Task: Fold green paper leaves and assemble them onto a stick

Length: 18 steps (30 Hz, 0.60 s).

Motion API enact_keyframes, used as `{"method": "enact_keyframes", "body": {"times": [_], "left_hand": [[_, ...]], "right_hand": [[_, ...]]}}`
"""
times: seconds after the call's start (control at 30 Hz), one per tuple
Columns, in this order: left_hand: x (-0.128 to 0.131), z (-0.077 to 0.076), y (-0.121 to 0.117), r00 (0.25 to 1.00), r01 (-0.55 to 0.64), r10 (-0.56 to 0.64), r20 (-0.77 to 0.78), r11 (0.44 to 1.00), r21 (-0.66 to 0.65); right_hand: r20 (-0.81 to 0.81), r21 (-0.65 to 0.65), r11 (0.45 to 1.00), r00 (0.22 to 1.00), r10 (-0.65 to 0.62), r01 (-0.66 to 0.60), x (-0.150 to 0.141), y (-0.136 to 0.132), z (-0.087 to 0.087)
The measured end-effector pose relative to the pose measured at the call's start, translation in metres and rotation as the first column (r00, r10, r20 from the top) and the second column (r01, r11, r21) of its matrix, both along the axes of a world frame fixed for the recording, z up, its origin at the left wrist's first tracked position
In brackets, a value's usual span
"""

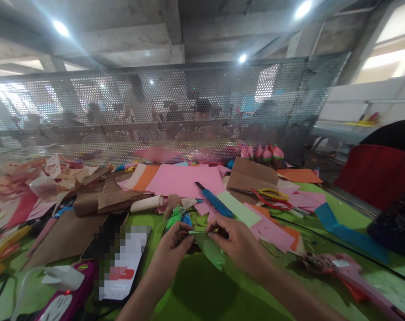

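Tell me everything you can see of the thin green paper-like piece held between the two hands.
The thin green paper-like piece is a soft mid-green, with a paler narrow upper edge. It appears layered, its lower end splitting into uneven, pointed tips; blur hides finer detail. The left hand and right hand pinch it at the top, one on each side. It slants down and rightward in the picture, in front of the bright green tabletop.

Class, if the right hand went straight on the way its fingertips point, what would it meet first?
The right hand already touches the green paper, so that comes first; just beyond, the left hand seems next in line, though depth is unclear.
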<state>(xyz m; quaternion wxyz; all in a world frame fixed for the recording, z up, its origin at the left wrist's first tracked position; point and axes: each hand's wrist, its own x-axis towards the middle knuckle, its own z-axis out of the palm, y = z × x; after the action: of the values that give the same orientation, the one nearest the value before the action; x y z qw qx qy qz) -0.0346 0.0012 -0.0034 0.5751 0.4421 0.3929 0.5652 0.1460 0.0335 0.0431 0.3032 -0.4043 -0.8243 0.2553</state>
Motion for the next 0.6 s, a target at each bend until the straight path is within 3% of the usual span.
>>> {"method": "enact_keyframes", "body": {"times": [0.23,0.43,0.6], "left_hand": [[0.003,0.003,-0.003,0.999,-0.047,0.047,0.015,0.999,-0.007],[0.001,-0.003,0.001,0.996,-0.09,0.09,0.027,0.995,0.033],[0.0,-0.004,0.0,0.995,-0.091,0.093,-0.035,0.993,0.07]], "right_hand": [[-0.043,-0.032,0.998,0.998,-0.05,0.049,-0.003,-0.001,-0.004],[-0.227,-0.182,0.982,0.97,-0.091,0.049,-0.002,0.007,-0.014],[-0.241,-0.282,0.959,0.966,-0.093,0.022,-0.001,0.012,-0.019]]}}
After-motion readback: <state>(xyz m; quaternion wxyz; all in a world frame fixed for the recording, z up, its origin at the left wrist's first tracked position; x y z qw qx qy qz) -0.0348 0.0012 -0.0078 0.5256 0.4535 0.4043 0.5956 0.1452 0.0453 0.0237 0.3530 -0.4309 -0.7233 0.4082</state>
